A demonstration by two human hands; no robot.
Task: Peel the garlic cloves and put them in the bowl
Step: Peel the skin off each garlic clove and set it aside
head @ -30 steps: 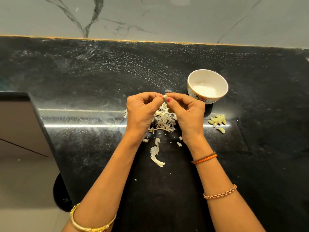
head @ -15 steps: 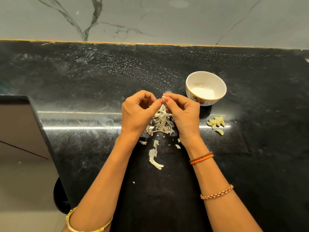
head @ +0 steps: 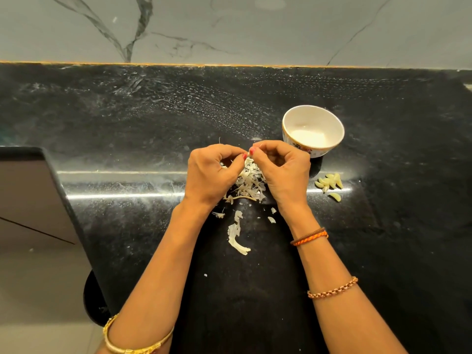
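Papery white skin was being worked off a garlic clove [head: 249,155], which was pinched between the curled fingertips of the left hand [head: 213,175] and the right hand [head: 282,175]; only a sliver of the clove could be seen between the thumbs, so how much skin remained could not be told. Directly beneath the grip, at 6 o'clock from it, a heap of peelings [head: 249,185] was spread on the black counter [head: 127,118], with a longer strip of skin [head: 236,237] further toward 6 o'clock. The bowl [head: 332,121] was stood just beside the right hand at 2 o'clock, seemingly without cloves inside. Peeled cloves [head: 329,183] were gathered on the counter at 3 o'clock. Peeling was judged to be the step in hand; next, the last skin would need stripping and the bare clove carrying toward 2 o'clock, into the bowl
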